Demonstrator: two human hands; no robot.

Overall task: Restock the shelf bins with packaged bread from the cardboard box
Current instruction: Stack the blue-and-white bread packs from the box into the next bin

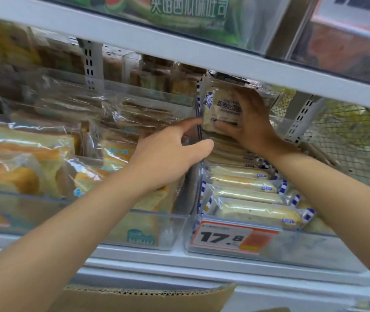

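Note:
My right hand (pixel 248 119) grips a white and blue bread packet (pixel 217 106), held upright at the back of the clear shelf bin (pixel 310 246). Several like packets (pixel 253 210) stand in a row in that bin, running toward the front. My left hand (pixel 170 154) reaches in beside it, fingers apart, its fingertips touching the bin's left wall near the packet's left edge. The cardboard box (pixel 148 296) shows only its top edge at the bottom of the view.
A neighbouring clear bin (pixel 148 235) on the left holds yellow bread packs. The shelf above (pixel 179 50) hangs low over the bins. A price tag reading 17.8 (pixel 231 237) is on the right bin's front. Wire mesh (pixel 348 136) lies to the right.

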